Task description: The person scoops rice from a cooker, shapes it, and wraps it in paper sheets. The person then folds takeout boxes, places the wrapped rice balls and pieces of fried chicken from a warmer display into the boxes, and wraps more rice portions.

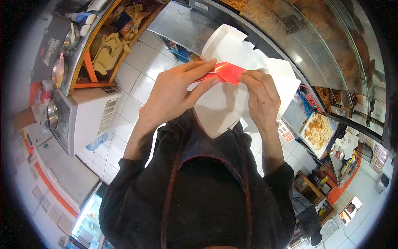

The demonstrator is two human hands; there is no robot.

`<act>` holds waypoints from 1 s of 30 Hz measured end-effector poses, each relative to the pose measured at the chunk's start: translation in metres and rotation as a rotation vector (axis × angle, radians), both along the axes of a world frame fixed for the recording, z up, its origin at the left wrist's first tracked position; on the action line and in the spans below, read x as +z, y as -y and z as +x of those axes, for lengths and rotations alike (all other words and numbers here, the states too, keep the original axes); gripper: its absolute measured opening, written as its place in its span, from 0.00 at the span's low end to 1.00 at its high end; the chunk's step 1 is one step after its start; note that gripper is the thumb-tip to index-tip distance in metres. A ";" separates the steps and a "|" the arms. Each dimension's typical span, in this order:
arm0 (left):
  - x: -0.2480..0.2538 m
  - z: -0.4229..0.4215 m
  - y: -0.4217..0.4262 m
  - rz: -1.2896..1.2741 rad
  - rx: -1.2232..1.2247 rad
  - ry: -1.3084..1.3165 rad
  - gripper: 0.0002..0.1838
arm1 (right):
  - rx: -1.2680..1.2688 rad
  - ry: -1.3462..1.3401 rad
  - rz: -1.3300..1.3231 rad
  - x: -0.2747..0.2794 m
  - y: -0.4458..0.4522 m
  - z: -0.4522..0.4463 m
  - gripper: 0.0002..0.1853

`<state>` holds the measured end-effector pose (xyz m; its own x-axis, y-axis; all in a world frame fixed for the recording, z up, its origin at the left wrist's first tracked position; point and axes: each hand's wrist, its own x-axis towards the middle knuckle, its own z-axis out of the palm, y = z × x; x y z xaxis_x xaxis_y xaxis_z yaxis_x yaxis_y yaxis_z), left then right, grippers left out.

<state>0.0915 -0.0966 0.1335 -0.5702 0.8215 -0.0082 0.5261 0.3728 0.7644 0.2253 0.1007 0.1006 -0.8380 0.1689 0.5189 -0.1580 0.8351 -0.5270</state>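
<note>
A white cardboard box [224, 103] is spread open in front of my chest, its side flaps unfolded. Across its middle lies a glossy red flap [229, 73], creased and partly folded. My left hand [176, 89] pinches the left part of the red flap between thumb and fingers. On the other side, my right hand [262, 93] has its fingertips closed on the right end of the same flap. The palm sides of both hands are mostly hidden.
A metal counter [178, 25] lies beyond the box, with a glass display case [306, 50] at upper right. A tray of crumb-topped food [318, 135] and a calculator [286, 132] are at right. A white appliance [93, 118] stands at left. Part of another person [306, 220] shows at lower right.
</note>
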 end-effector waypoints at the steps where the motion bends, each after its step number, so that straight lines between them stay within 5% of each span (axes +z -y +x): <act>1: 0.001 0.001 -0.001 0.002 -0.003 -0.002 0.24 | -0.055 -0.009 -0.059 -0.005 0.002 0.001 0.13; 9: -0.002 0.002 -0.004 -0.035 -0.058 0.010 0.24 | -0.224 0.070 -0.161 0.002 -0.009 0.001 0.06; 12: -0.002 -0.001 -0.005 -0.016 -0.114 -0.026 0.24 | -0.323 0.084 -0.626 -0.011 -0.016 -0.002 0.09; 19: -0.007 -0.003 -0.003 0.062 -0.200 -0.061 0.23 | -0.356 0.062 -0.719 -0.006 -0.019 -0.001 0.06; 22: -0.008 0.000 -0.008 -0.002 -0.072 -0.050 0.24 | 0.008 0.010 0.037 -0.009 -0.019 0.005 0.18; 30: -0.015 0.002 -0.014 -0.032 -0.034 -0.035 0.26 | 0.120 -0.060 0.113 -0.016 -0.016 0.003 0.22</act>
